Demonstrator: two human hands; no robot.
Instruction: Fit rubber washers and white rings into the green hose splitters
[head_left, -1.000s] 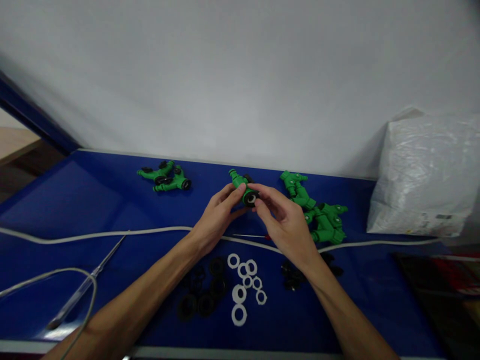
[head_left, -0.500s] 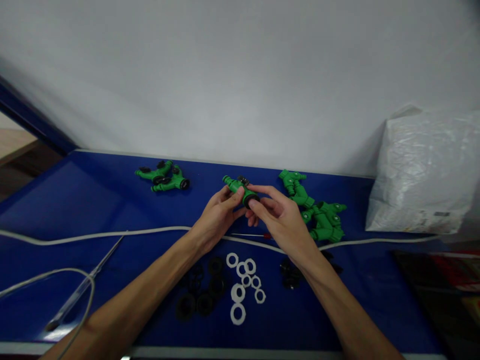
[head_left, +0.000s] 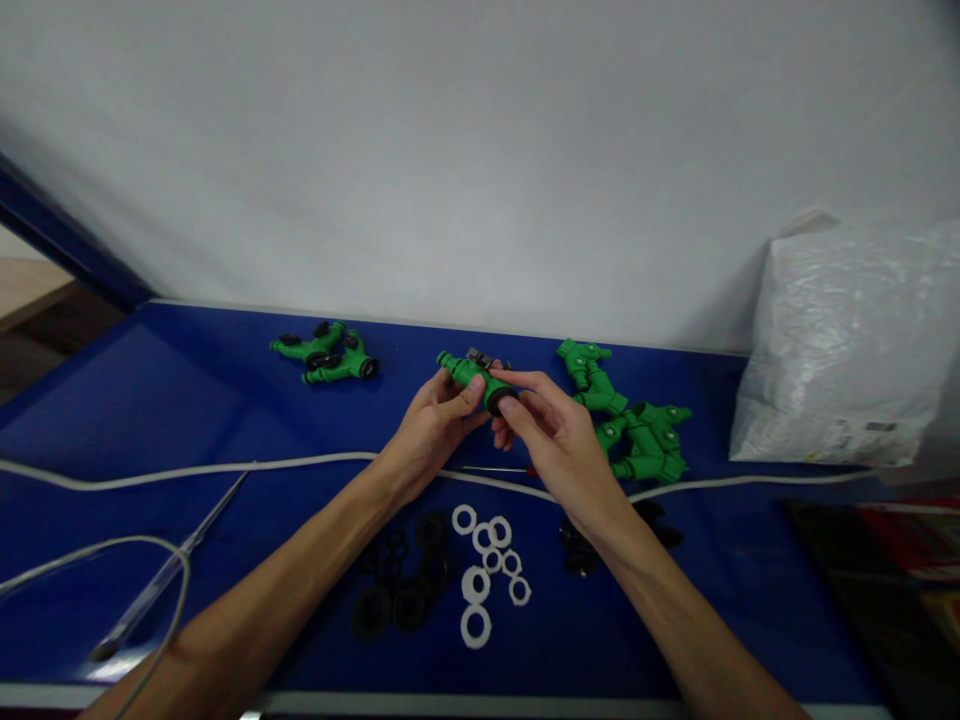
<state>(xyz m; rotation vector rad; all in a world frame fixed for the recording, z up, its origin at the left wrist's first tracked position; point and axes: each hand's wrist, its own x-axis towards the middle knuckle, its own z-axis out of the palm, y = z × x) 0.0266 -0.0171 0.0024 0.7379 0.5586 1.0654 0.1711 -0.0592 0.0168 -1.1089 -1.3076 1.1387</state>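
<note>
the left hand is closed around a green connector, its thumb lying along the body. the right hand is nearly closed too, gripping the same piece by its black end ring, with the thumb pressed to the ring and the forefinger reaching over the top. the connector is held above the blue table, slanting from ten o'clock down to four.

out from it, a thin-shafted tool lies near, between five and six o'clock, partly hidden by the right hand. white rings are grouped at six, black rings at seven, and small black parts at five, partly under the right forearm. two green pieces with black fittings sit at nine; a pile of green pieces lies between three and four.

farther off, a pale cable crosses below, a clear-handled pointed tool rests at eight, and a plastic-wrapped package stands at three.
</note>
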